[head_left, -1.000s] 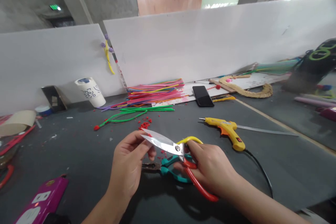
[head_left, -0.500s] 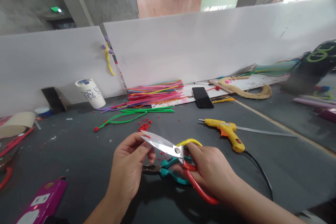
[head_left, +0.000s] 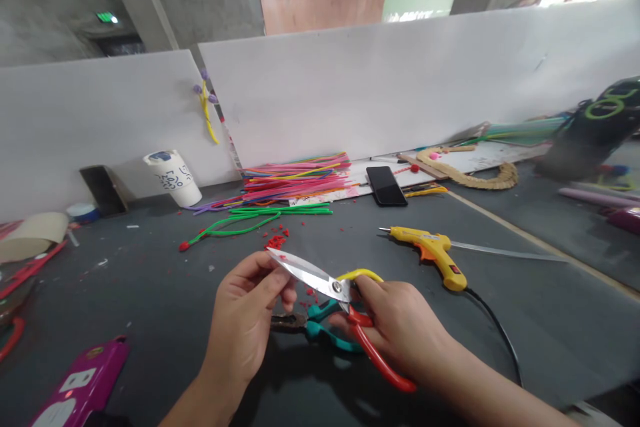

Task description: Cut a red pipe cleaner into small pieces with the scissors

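My right hand [head_left: 400, 320] grips scissors [head_left: 310, 278] with one yellow and one red handle. Their blades point left and look nearly closed, the tips at the fingers of my left hand [head_left: 247, 320]. That hand is pinched, thumb against fingers; a speck of red shows by the blade, but what the fingertips hold is hidden. Below the scissors lie pliers [head_left: 314, 328] with teal handles, partly covered by my right hand. Red clippings [head_left: 276, 241] are scattered on the dark table [head_left: 165, 300] just beyond my left fingertips.
A yellow glue gun [head_left: 435, 250] with its cord lies to the right. Behind are a phone [head_left: 386, 185], pink pipe cleaners [head_left: 300, 183], green stems [head_left: 280, 209] and a white cup [head_left: 173, 177]. A purple power strip [head_left: 83, 380] sits at front left.
Both hands stay nearly in place. The scissors' tips have shifted very slightly against the left fingertips, and the red speck at the blade shows less.
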Demonstrator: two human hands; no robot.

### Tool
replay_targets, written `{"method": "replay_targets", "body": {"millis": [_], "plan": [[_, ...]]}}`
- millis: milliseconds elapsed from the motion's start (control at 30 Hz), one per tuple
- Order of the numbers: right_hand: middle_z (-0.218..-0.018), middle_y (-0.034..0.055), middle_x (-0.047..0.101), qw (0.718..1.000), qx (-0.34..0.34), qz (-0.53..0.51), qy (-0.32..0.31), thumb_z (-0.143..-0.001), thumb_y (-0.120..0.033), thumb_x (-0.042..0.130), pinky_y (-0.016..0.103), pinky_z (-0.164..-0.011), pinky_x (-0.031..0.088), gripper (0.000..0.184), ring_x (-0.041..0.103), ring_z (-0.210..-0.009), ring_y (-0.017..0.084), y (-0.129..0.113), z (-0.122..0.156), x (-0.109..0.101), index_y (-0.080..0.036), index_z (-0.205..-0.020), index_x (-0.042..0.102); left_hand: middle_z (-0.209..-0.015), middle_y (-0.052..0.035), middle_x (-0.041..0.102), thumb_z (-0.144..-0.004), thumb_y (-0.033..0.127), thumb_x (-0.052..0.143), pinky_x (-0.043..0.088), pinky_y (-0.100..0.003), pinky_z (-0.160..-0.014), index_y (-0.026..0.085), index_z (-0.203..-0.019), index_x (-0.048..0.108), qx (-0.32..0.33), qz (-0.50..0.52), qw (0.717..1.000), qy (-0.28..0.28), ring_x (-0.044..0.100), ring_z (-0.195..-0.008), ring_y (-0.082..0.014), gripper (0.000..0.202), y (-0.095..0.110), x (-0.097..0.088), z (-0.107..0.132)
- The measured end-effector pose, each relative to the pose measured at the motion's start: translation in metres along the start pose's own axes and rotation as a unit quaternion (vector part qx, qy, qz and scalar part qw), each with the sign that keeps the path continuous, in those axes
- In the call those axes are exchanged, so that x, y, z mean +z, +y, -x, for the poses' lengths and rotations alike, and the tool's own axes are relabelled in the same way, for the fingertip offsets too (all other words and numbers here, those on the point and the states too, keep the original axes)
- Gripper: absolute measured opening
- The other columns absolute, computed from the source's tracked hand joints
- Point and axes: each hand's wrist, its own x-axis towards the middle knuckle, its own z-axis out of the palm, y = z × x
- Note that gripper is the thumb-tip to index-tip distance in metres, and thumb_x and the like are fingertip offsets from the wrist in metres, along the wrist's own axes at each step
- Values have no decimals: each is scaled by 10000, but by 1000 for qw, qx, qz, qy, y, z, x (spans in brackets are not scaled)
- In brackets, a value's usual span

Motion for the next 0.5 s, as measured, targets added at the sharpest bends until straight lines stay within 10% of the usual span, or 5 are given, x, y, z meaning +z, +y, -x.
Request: {"method": "replay_targets", "body": {"millis": [267, 500], "plan": [[-479, -55, 402, 983, 86, -159, -18, -722, -422, 543, 208, -430, 215, 302, 319, -434, 81, -4, -3, -4, -190, -573, 420, -597, 17, 620, -681, 149, 666, 411, -135, -436, 160, -686, 645, -36, -20, 999, -24, 523, -460, -48, 24, 1, -1, 0], [-441, -87, 364, 860, 161, -478, -73, -742, -261, 473, 170, -377, 267, 110, 336, -371, 56, -12, -11, -15, -178, -669, 479, -603, -4, 603, -702, 198, 638, 405, -175, -456, 137, -665, 604, -155, -115, 973, -129, 516, -480, -73, 78, -5, 7, 3]]}}
